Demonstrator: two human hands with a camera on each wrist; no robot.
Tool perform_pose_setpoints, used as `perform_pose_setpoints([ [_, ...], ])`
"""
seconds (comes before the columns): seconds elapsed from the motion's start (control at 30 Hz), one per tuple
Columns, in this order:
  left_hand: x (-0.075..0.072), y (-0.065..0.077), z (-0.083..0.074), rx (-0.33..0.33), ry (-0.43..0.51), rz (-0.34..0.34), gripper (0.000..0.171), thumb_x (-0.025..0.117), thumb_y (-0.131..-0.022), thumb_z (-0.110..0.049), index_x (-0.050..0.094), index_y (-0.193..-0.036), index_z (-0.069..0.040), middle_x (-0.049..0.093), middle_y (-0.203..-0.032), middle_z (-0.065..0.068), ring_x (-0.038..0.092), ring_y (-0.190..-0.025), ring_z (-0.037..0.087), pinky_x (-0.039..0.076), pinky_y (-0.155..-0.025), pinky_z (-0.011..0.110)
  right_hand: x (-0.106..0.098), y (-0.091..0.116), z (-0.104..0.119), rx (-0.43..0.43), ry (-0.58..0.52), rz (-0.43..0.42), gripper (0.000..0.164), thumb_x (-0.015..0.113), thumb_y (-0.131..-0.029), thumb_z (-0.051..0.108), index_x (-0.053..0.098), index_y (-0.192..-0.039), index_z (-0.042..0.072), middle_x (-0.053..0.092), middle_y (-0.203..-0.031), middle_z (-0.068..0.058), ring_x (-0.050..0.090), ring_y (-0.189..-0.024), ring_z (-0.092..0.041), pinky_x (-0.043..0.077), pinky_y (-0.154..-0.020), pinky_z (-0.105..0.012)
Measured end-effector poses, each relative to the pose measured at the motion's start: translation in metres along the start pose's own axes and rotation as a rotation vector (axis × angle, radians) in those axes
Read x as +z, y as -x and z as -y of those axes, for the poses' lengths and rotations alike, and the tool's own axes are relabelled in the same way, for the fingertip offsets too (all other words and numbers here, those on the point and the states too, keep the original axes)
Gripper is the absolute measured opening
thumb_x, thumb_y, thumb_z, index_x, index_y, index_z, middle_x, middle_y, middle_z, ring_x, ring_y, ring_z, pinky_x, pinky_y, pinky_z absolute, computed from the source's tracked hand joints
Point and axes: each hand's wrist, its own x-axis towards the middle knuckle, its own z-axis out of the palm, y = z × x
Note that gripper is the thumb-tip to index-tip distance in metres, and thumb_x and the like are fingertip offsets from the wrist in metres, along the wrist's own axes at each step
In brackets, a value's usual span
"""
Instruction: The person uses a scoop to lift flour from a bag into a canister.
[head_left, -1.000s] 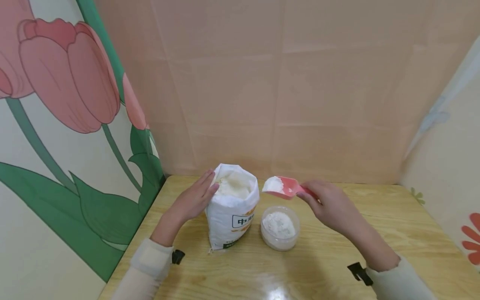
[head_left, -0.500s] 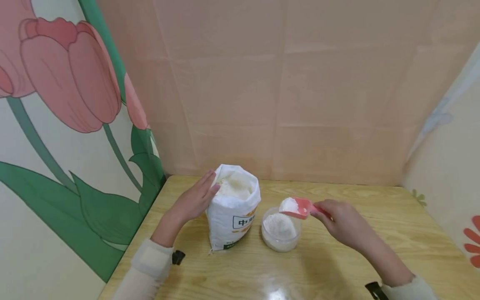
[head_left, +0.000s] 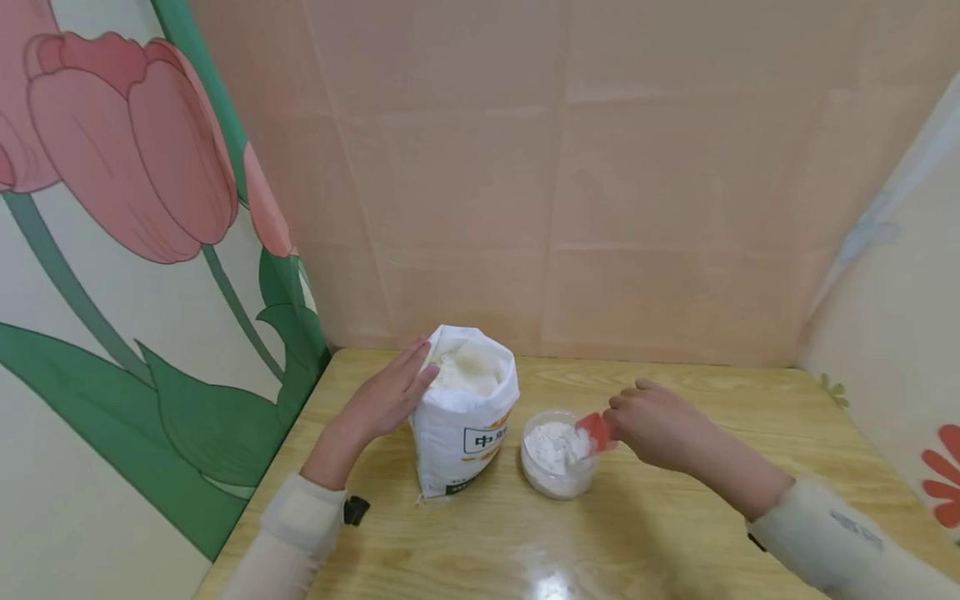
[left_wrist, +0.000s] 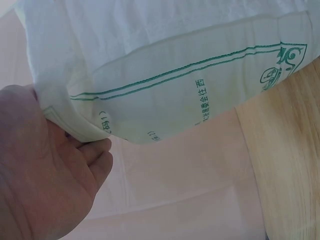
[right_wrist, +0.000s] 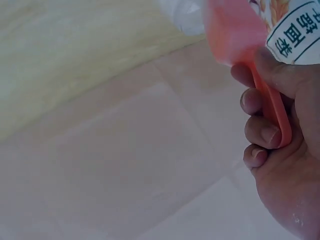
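A white flour bag (head_left: 453, 450) stands upright and open-topped on the table, with pale flour (head_left: 463, 373) visible inside. My left hand (head_left: 381, 402) holds the bag's left rim, thumb at the opening and fingers along the outer side; the left wrist view shows the fingertips (left_wrist: 102, 150) at the bag's edge. To the right of the bag is a round clear container (head_left: 558, 487) with white flour in it. Over its right side my right hand (head_left: 660, 427) grips a pink scoop (head_left: 596, 430), tipped down towards the flour. In the right wrist view, fingers wrap the scoop's handle (right_wrist: 272, 107).
The wooden table (head_left: 450, 550) runs up to a pinkish sheet (head_left: 562, 208) hanging at the back. A wall with painted tulips (head_left: 135, 150) borders the left side, and a pale wall (head_left: 900, 333) with flower pictures the right.
The loaded scoop has come down from beside the bag to the container and turned over, its flour now dropping into the container. My left hand has kept its place on the bag.
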Motion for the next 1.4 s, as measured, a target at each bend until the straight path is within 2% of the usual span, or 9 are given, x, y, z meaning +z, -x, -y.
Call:
perform_pose_setpoints([
  [0.17,-0.002,0.000,-0.001,0.000,0.005,0.003,0.079,0.016,-0.106,-0.063,0.020,-0.162,-0.007,0.015,-0.170,0.009,0.015,-0.156,0.026,0.019,-0.124,0.048,-0.018,-0.015,0.000,-0.119,0.133,0.017,0.022,0.086,-0.069,0.006,0.066,-0.071,0.015,0.058,-0.069,0.004,0.055,-0.066,-0.017,0.039,-0.062,-0.031],
  [0.37,-0.003,-0.001,-0.003,0.004,0.009,0.001,0.078,0.017,-0.107,-0.061,0.020,-0.162,-0.007,0.015,-0.169,0.008,0.015,-0.156,0.025,0.020,-0.124,0.048,-0.033,-0.023,0.001,-0.110,0.124,0.041,0.022,0.085,-0.069,0.003,0.067,-0.073,0.014,0.059,-0.071,0.003,0.056,-0.068,-0.019,0.042,-0.064,-0.032],
  [0.53,-0.002,-0.003,-0.003,0.004,0.009,0.013,0.078,0.017,-0.106,-0.062,0.019,-0.162,-0.008,0.014,-0.170,0.006,0.013,-0.156,0.022,0.018,-0.125,0.046,-0.028,-0.013,-0.001,0.007,-0.039,0.018,0.017,0.083,-0.080,0.009,0.067,-0.076,0.015,0.054,-0.069,0.007,0.052,-0.064,-0.014,0.044,-0.061,-0.034],
  [0.63,-0.001,-0.003,-0.002,0.005,0.010,0.021,0.079,0.017,-0.106,-0.063,0.019,-0.162,-0.007,0.014,-0.170,0.007,0.012,-0.156,0.022,0.019,-0.125,0.047,-0.019,-0.004,-0.003,0.117,-0.176,-0.033,0.009,0.079,-0.087,0.017,0.072,-0.082,0.017,0.056,-0.072,0.010,0.055,-0.065,-0.010,0.047,-0.063,-0.036],
  [0.77,0.001,-0.002,-0.001,0.002,0.010,0.023,0.078,0.017,-0.106,-0.062,0.019,-0.162,-0.008,0.014,-0.170,0.007,0.012,-0.156,0.022,0.018,-0.125,0.046,-0.004,0.006,-0.004,0.213,-0.302,-0.138,0.006,0.078,-0.089,0.021,0.075,-0.091,0.016,0.062,-0.077,0.011,0.056,-0.064,-0.007,0.051,-0.065,-0.039],
  [0.93,0.002,-0.001,-0.001,0.003,0.008,0.015,0.075,0.019,-0.108,-0.059,0.019,-0.162,-0.007,0.015,-0.170,0.008,0.013,-0.156,0.022,0.018,-0.125,0.046,0.008,0.014,-0.001,0.288,-0.388,-0.269,0.007,0.076,-0.092,0.019,0.075,-0.093,0.012,0.064,-0.077,0.009,0.055,-0.063,-0.004,0.052,-0.060,-0.034],
  [1.17,0.001,0.001,-0.002,-0.005,0.003,0.008,0.074,0.018,-0.108,-0.058,0.018,-0.162,-0.007,0.013,-0.170,0.008,0.013,-0.156,0.024,0.018,-0.125,0.047,0.002,0.017,0.004,0.465,-0.537,-0.323,0.012,0.070,-0.097,0.019,0.076,-0.100,0.009,0.074,-0.090,-0.002,0.061,-0.072,-0.013,0.052,-0.063,-0.036],
  [1.4,-0.002,0.003,-0.002,-0.007,0.001,0.000,0.077,0.017,-0.107,-0.061,0.018,-0.162,-0.007,0.013,-0.170,0.008,0.013,-0.156,0.024,0.018,-0.125,0.047,-0.004,0.015,0.004,0.491,-0.557,-0.383,0.014,0.071,-0.096,0.017,0.076,-0.103,0.006,0.070,-0.085,-0.001,0.053,-0.067,-0.013,0.046,-0.061,-0.031],
])
